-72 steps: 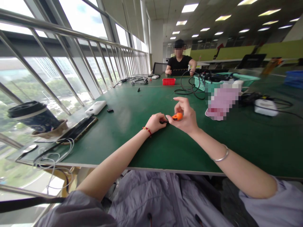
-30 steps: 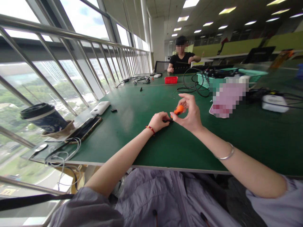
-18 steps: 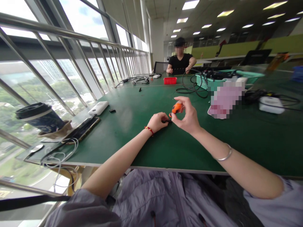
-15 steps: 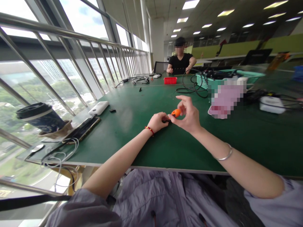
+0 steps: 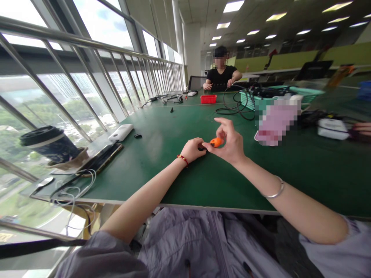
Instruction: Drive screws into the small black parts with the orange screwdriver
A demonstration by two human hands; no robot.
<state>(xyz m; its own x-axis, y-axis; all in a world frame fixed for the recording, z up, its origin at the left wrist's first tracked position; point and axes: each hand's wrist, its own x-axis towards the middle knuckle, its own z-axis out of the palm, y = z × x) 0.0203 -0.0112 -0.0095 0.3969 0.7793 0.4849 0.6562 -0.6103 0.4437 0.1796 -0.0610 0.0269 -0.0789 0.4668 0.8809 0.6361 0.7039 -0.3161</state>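
Observation:
My left hand [image 5: 191,150] rests on the green table [image 5: 162,162], fingers curled round a small black part [image 5: 200,148] that is mostly hidden. My right hand [image 5: 228,143] pinches the orange handle of a small screwdriver [image 5: 216,142], whose tip points at the black part. The right index finger is raised above the handle. The two hands meet at the middle of the table.
A paper coffee cup [image 5: 48,143], a phone [image 5: 100,158], a white power bank [image 5: 121,133] and earphone wires [image 5: 69,189] lie at the left edge by the railing. A red tray [image 5: 208,99], cables [image 5: 234,104], a teal basket [image 5: 261,98] and a white device [image 5: 332,128] lie farther off. Another person [image 5: 220,75] sits at the far end.
My right hand has turned and tilted the orange screwdriver handle up and back down against the black part. Someone's fingers have come into view at the right edge. My left hand stays put.

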